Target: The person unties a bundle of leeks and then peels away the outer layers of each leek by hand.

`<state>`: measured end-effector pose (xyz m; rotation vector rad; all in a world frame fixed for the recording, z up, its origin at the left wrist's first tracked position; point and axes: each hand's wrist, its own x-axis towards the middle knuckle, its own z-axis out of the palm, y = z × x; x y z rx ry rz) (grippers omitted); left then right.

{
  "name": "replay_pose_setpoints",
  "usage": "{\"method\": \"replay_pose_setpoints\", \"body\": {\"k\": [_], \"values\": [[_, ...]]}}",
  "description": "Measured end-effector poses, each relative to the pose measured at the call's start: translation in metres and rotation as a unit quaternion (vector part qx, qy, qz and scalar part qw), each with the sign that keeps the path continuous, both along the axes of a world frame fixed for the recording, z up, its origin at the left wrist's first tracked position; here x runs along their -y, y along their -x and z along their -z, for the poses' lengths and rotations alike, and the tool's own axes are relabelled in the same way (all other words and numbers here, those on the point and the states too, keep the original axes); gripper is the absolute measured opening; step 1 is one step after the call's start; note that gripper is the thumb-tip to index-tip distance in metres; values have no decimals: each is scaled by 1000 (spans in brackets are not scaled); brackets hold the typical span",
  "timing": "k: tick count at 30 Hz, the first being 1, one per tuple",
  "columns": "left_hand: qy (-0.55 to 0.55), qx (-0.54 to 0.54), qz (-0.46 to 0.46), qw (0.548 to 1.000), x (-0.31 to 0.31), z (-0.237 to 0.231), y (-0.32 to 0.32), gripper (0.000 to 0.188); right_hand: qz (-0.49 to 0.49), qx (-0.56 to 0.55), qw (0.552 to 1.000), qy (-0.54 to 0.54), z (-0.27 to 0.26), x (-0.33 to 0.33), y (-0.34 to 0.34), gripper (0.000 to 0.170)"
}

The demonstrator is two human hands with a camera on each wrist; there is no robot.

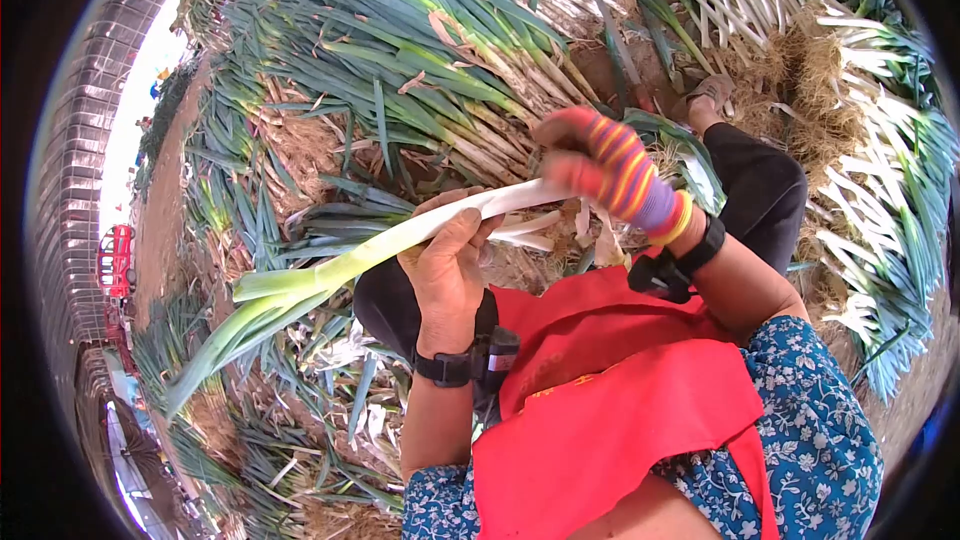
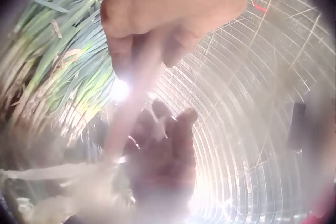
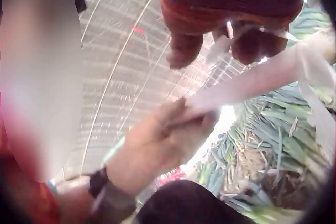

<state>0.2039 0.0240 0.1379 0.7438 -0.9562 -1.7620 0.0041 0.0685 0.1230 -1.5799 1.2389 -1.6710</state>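
Note:
A single leek (image 1: 385, 245) slants across the head view, green leaves at lower left, white shaft at upper right. Around its middle, the bare left hand (image 1: 450, 265) grips it between thumb and fingers; the left wrist view shows this grip (image 2: 168, 8) close up. The right hand (image 1: 615, 165), in a striped knitted glove, is at the white end, its fingers blurred. In the right wrist view, a pale bit of skin (image 3: 219, 48) shows between the gloved thumb and fingers (image 3: 260, 45), and a loose strip (image 3: 315, 85) hangs from the shaft.
Piled leeks (image 1: 400, 50) lie beyond the hands, with more, roots inward, along the right (image 1: 850, 210). Leaves and peelings (image 1: 330, 380) cover the ground at lower left. A red apron (image 1: 620, 380) covers the lap. Another person's shoe (image 1: 712, 90) may be the wearer's own; I cannot tell.

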Motion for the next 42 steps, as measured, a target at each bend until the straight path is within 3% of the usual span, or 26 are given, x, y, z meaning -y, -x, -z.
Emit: {"method": "replay_pose_setpoints", "body": {"k": [3,6,8,10,12,14,15,16,17,18,19,21,22,23,24,26,28,29,30,31,32,33,35,38,40,42], "values": [[19,23,-16,999,-2,-1,6,17,100,-206,969,94,-14,1,-27,41],[30,60,-37,997,-4,4,6,19,59,-248,966,37,-4,3,-34,34],[31,79,-49,995,-4,6,2,19,4,-39,999,-27,10,5,-36,23],[31,73,-65,995,-6,7,-2,18,-21,149,982,-112,-2,6,-26,10],[-7,76,-86,993,-7,2,-5,18,-87,405,897,-153,5,13,-7,10],[24,34,-52,998,-3,3,-15,18,-136,509,830,-181,5,8,17,12],[13,13,-47,999,-3,-1,-17,14,-130,459,863,-165,11,7,22,19],[12,12,-47,999,-3,-1,-18,14,-129,457,864,-167,16,2,24,19],[17,3,-38,999,-3,0,-19,15,-93,272,951,-116,19,-5,24,24],[22,-5,-27,999,-4,0,-22,16,-53,75,994,-60,22,-11,25,30],[20,-4,-26,999,-4,-1,-25,16,-13,-210,976,-58,17,-22,37,43],[38,12,-79,996,-2,-5,-33,15,-4,-456,877,-151,61,-32,75,45],[41,32,-124,991,2,-6,-40,14,15,-520,830,-199,86,-40,100,42],[50,43,-135,989,9,-4,-54,15,34,-591,734,-333,133,-45,137,41],[60,55,-148,986,14,-4,-68,16,40,-613,637,-466,131,-56,144,38],[49,61,-178,981,18,-9,-77,15,53,-587,721,-365,152,-74,157,63],[4,47,-208,977,24,-6,-73,14,34,-456,857,-239,146,-48,123,75],[-39,26,-197,979,26,-2,-68,15,-43,-192,941,-275,125,-34,93,72],[-59,14,-195,979,24,1,-59,16,-103,-8,956,-275,103,-23,67,66],[-83,1,-191,978,23,6,-51,16,-154,178,934,-270,82,-12,42,60],[-108,-11,-189,976,21,10,-44,17,-194,266,910,-252,70,-3,24,51],[-126,-10,-183,975,20,12,-39,18,-194,265,910,-254,59,5,9,51],[-133,-25,-174,975,21,18,-33,18,-260,445,826,-228,45,14,-13,37],[-136,-42,-157,977,20,19,-36,16,-210,411,837,-294,31,8,-15,33],[-105,-47,-145,983,23,18,-45,15,-169,263,889,-333,73,1,27,28],[-63,-22,-148,987,29,18,-62,17,-108,89,909,-392,109,-14,88,27]]}}
